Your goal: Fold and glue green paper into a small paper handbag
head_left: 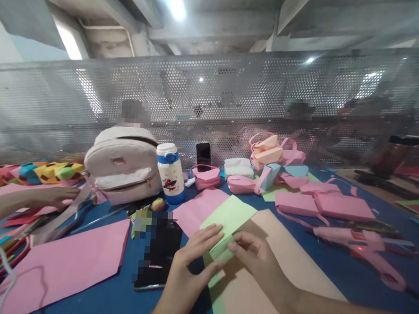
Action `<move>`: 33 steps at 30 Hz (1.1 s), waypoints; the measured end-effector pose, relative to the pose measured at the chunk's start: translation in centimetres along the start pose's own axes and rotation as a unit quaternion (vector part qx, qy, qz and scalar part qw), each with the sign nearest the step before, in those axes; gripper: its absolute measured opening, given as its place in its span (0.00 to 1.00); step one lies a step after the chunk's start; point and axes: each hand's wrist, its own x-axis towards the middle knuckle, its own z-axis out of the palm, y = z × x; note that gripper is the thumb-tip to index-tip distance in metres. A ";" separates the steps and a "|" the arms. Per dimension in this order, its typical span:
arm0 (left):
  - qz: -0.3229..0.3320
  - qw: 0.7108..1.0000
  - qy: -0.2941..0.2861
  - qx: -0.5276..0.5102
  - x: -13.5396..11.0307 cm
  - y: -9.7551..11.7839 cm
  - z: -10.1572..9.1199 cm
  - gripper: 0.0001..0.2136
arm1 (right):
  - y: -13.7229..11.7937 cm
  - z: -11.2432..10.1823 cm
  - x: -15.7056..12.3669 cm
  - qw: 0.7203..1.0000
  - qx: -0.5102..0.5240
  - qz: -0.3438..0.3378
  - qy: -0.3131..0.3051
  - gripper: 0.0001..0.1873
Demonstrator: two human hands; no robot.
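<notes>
A light green paper sheet (pixel 232 214) with a folded edge sits between my two hands at the middle of the table. My left hand (pixel 198 256) has its fingers across the sheet's left side and its thumb at the lower fold, holding it. On the right, my right hand (pixel 256 254) pinches the folded edge between thumb and bent fingers. Beneath them lie a large peach paper sheet (pixel 288 266) and a strip of green paper (pixel 218 302). A pink paper sheet (pixel 195 213) extends behind the green one.
A dark phone (pixel 160 258) lies left of my hands, beside pink paper (pixel 79 258). Behind stand a bottle (pixel 171 173) and a backpack (pixel 123 166). Folded pink paper pieces (pixel 344 208) and a pink glue gun (pixel 363 247) are at right. Another person's hand (pixel 56 197) reaches in from the left.
</notes>
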 end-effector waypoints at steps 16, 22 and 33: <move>-0.083 0.991 0.067 -0.087 -0.1 -0.4 0.5 0.11 | 0.2 0.0 0.0 0.997 0.064 0.032 0.000 0.18; -0.091 0.991 0.040 -0.089 -0.1 0.0 0.4 0.07 | 0.3 -0.1 0.1 0.996 0.072 0.043 0.008 0.20; -0.083 0.992 0.026 -0.088 0.0 0.0 0.4 0.06 | 0.8 -0.2 0.1 0.997 0.039 0.055 0.022 0.21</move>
